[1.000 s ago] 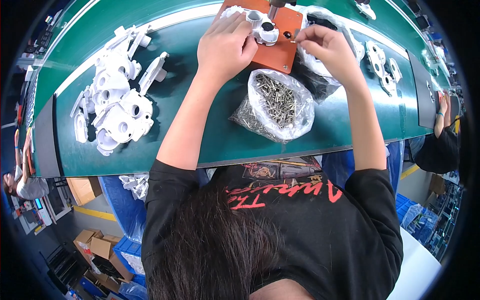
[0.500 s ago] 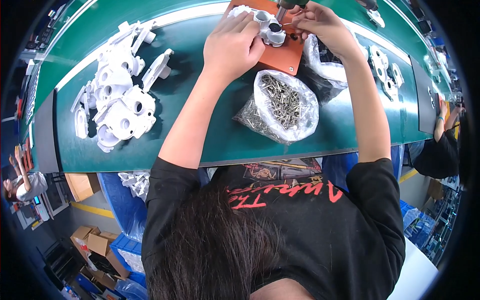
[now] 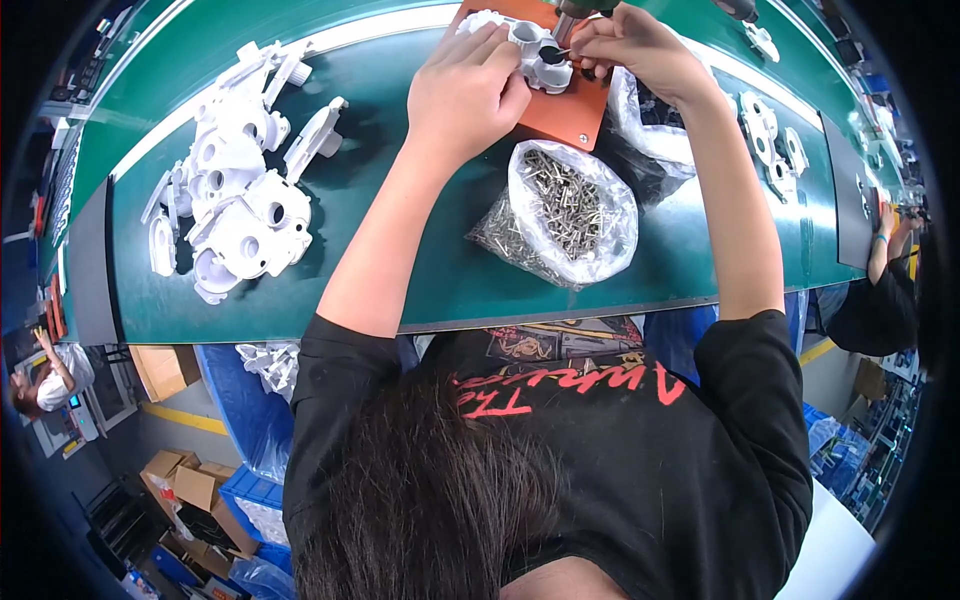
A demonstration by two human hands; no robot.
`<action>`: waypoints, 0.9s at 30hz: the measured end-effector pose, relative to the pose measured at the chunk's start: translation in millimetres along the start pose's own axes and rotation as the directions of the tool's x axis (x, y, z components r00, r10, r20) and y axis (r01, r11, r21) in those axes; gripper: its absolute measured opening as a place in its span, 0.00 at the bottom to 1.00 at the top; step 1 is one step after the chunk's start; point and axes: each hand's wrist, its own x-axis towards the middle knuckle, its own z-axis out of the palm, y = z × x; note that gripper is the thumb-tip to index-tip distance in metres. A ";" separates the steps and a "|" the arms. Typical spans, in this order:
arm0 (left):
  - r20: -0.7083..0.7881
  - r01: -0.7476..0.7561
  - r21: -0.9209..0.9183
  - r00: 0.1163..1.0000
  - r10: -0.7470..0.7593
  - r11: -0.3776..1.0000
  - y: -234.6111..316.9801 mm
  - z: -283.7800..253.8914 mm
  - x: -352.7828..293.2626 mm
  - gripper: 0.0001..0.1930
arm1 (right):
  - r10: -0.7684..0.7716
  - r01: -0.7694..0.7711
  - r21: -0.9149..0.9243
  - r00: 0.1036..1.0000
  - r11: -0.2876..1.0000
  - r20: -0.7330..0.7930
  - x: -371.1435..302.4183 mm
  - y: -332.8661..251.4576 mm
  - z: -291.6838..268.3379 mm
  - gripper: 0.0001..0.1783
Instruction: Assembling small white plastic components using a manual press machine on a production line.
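Note:
My left hand [image 3: 462, 92] presses down on a white plastic housing [image 3: 538, 52] that lies on an orange fixture plate [image 3: 570, 110] at the far edge of the green bench [image 3: 420, 270]. My right hand [image 3: 630, 40] is pinched on a small screw at the housing, right under the tip of a hanging power screwdriver [image 3: 572, 10]. An open clear bag of metal screws [image 3: 570, 210] sits just in front of the plate, between my forearms.
A heap of white plastic housings [image 3: 235, 200] lies on the bench at the left. More white parts [image 3: 772, 140] and a clear bag [image 3: 650, 120] are at the right. Another person's arm [image 3: 885, 240] shows at the far right; cardboard boxes [image 3: 185, 480] stand below left.
Both hands and the fixture have shifted toward the top of the view. My right hand has moved from the plate's right edge onto the housing, under the screwdriver tip.

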 end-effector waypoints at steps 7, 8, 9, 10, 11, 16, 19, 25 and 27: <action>0.019 0.003 0.003 1.000 -0.003 1.000 0.7 0.8 0.4 0.05 | -0.162 0.158 0.048 0.982 0.986 0.097 15.5 19.7 -9.1 0.10; 0.019 0.002 0.001 1.000 -0.002 1.000 1.2 1.1 0.6 0.05 | -0.161 0.157 0.047 0.982 0.986 0.095 16.6 21.5 -12.8 0.10; 0.019 0.006 0.002 1.000 -0.006 1.000 0.8 0.8 0.1 0.05 | -0.180 0.197 -0.112 0.973 0.974 0.145 18.1 14.0 -12.1 0.11; 0.019 0.010 0.003 1.000 -0.010 1.000 0.5 0.4 -0.5 0.05 | -0.190 0.239 -0.265 0.962 0.934 0.197 19.1 7.4 -11.4 0.12; 0.020 0.012 0.004 1.000 -0.012 1.000 0.3 -0.1 -1.2 0.05 | -0.190 0.239 -0.264 0.961 0.934 0.200 19.0 2.4 -10.8 0.12; 0.017 0.011 0.005 1.000 -0.011 1.000 1.5 0.5 0.1 0.05 | 0.155 -0.511 0.859 0.849 0.003 0.505 31.9 19.0 -19.3 0.09; 0.024 0.028 0.003 0.999 -0.028 1.000 1.1 0.1 -1.2 0.05 | 0.161 -0.485 0.874 0.865 0.026 0.475 33.9 20.5 -18.4 0.08; -0.002 -0.005 0.000 1.000 0.005 1.000 -0.9 1.6 1.3 0.05 | 0.009 -0.013 0.014 0.972 1.000 0.235 28.1 6.6 -11.0 0.11; -0.002 -0.005 -0.002 1.000 0.005 1.000 -1.1 1.5 1.1 0.05 | 0.014 0.020 -0.176 0.982 0.984 0.190 23.2 -3.1 -6.0 0.12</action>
